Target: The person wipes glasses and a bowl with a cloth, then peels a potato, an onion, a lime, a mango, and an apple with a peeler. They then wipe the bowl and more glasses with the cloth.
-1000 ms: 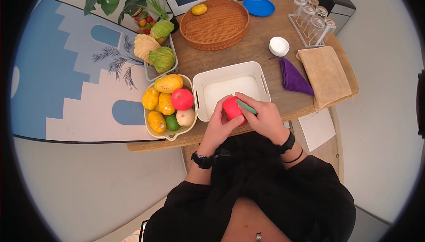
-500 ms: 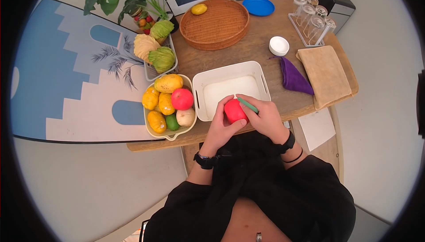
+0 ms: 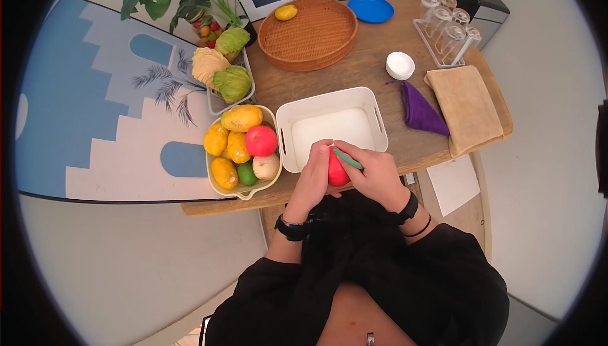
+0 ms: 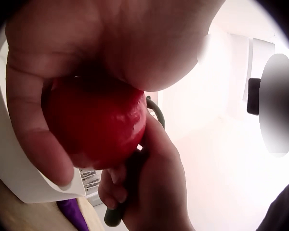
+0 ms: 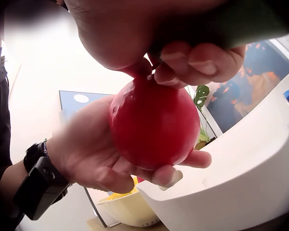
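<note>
Over the front edge of the white bin (image 3: 297, 156), both hands meet around a glossy, round red fruit (image 3: 337, 173). My left hand (image 3: 312, 180) cups it, its palm and curled fingers wrapped against the skin, as the right wrist view shows. My right hand (image 3: 379, 178) grips a green-handled peeler (image 3: 348, 158), its fingertips close against the top of the fruit (image 5: 154, 125). In the left wrist view a curved green part (image 4: 156, 113) of the tool shows behind the fruit; its blade is hidden.
On the left a cream basket (image 3: 272, 184) holds yellow, red, green and pale produce; behind it, a grey basket (image 3: 218, 106) holds leafy heads. A wicker tray (image 3: 307, 35) with a lemon stands farther back. To the right lie a white bowl (image 3: 400, 66), purple cloth (image 3: 423, 110) and tan towel (image 3: 465, 108).
My left hand has rolled over the fruit, so its thumb no longer lies across the front. The fruit is more covered by the hands, and the green handle has shifted slightly left and down.
</note>
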{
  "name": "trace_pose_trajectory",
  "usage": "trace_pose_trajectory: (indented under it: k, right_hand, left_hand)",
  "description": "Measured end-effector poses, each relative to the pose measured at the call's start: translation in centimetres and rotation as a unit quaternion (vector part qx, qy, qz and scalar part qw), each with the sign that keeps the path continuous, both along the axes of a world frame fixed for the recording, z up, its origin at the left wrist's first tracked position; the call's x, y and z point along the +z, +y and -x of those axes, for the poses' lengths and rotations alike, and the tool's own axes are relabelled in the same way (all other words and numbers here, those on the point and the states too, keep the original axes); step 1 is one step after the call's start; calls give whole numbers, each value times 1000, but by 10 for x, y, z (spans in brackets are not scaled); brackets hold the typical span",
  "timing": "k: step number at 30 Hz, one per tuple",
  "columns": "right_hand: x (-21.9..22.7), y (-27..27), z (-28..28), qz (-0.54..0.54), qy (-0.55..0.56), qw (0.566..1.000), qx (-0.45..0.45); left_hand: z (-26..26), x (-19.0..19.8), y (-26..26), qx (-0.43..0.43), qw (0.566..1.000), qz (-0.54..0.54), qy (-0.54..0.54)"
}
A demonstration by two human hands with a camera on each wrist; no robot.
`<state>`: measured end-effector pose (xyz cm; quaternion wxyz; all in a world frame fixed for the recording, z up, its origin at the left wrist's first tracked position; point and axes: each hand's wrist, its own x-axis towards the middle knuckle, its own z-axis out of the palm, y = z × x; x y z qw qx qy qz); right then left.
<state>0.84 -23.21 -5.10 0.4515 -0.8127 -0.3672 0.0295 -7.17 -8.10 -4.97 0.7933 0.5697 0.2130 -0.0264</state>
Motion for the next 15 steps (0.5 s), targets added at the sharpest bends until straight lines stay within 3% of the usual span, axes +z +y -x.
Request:
trace_pose_trajectory:
  k: [3, 5, 8, 15]
  right_hand:
    - [-4, 1, -2, -29, -8, 1000, -3]
    - [-4, 0, -4, -47, 5, 999, -5]
    - [-2, 1, -7, -64, 78, 995, -5]
    - [-1, -1, -8, -70, 62, 996, -5]
  left_hand:
    - [0, 1, 6, -55, 997, -47, 37]
    - [2, -17, 8, -47, 952, -237, -190]
    - [2, -23, 3, 11, 935, -266, -233]
    - [-1, -36, -4, 44, 979, -174, -98]
